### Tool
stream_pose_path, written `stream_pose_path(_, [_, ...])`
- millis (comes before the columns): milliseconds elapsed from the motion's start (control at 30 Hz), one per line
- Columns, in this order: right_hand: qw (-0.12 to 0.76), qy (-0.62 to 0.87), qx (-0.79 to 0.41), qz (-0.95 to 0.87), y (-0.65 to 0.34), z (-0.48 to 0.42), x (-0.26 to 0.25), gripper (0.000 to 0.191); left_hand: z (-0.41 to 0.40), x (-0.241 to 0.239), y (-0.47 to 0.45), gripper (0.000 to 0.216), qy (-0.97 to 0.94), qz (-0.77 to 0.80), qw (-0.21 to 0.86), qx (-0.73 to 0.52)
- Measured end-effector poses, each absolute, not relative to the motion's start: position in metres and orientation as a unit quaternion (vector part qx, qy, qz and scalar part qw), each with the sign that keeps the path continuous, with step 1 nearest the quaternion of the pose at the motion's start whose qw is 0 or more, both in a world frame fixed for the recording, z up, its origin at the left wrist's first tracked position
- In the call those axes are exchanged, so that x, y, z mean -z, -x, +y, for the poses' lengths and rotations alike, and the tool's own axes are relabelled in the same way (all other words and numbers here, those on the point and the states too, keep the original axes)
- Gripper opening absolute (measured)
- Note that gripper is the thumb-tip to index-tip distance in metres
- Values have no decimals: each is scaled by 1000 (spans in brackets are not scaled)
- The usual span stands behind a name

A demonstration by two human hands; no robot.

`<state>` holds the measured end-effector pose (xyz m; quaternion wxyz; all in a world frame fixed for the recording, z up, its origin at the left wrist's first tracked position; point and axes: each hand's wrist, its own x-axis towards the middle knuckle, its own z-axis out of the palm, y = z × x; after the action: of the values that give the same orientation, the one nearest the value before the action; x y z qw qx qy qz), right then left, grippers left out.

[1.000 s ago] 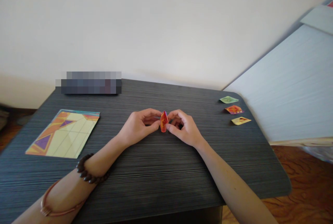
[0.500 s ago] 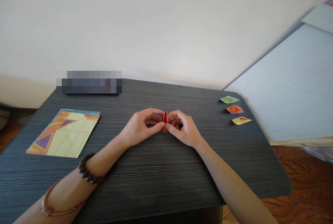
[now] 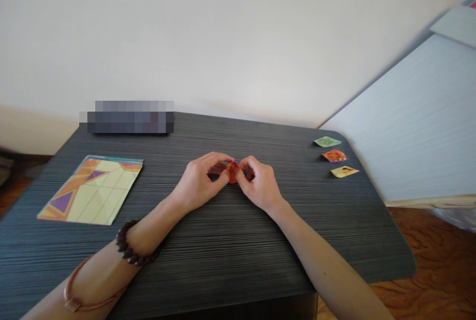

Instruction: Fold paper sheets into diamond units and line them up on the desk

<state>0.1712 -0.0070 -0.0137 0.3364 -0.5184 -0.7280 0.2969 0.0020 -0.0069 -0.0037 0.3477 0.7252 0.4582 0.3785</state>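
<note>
A small red-orange piece of folded paper (image 3: 232,173) is pinched between both hands above the middle of the dark table. My left hand (image 3: 203,177) grips its left side with thumb and fingers. From the other side, my right hand (image 3: 259,181) holds it with thumb and bent forefinger. The fingertips hide much of the paper. At the table's right lie three small folded papers: a green one (image 3: 327,141), a red-orange one (image 3: 334,155) and a yellow one (image 3: 344,171).
On the left lies a stack of patterned paper sheets (image 3: 100,193), cream, orange and purple on top. A blurred-out dark object (image 3: 130,120) sits at the back left. The dark wood-grain table (image 3: 223,260) meets a white wall (image 3: 238,37); a pale panel (image 3: 409,126) stands at right.
The folded paper has turned from a narrow edge-on strip to a wider, more crumpled-looking shape. My fingers have closed in around it, with the right thumb shifted left.
</note>
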Motion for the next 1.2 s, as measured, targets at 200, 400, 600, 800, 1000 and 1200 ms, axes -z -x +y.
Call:
stream_pose_path(200, [297,504,-231,-778,-172,-6,11,15,-10,-1,-5,20,-788,541,155,-252])
stream_pose_path(400, [272,486,-212,-803,-171,-5,14,14,-10,2,-6,32,-801,581,67,-126])
stream_pose_path(600, [264,504,-194,-799,-169,-6,13,17,-9,2,-4,38,-802,585,51,-111])
stream_pose_path(800, [266,535,-199,-776,-169,-5,13,14,-8,-1,-3,37,-776,621,24,-107])
stream_pose_path(1000, [252,503,-201,-802,-173,-4,11,16,-7,-1,2,32,-788,606,43,-97])
stream_pose_path(1200, [219,481,-179,-830,-174,-5,10,20,-5,0,2,37,-798,590,63,-105])
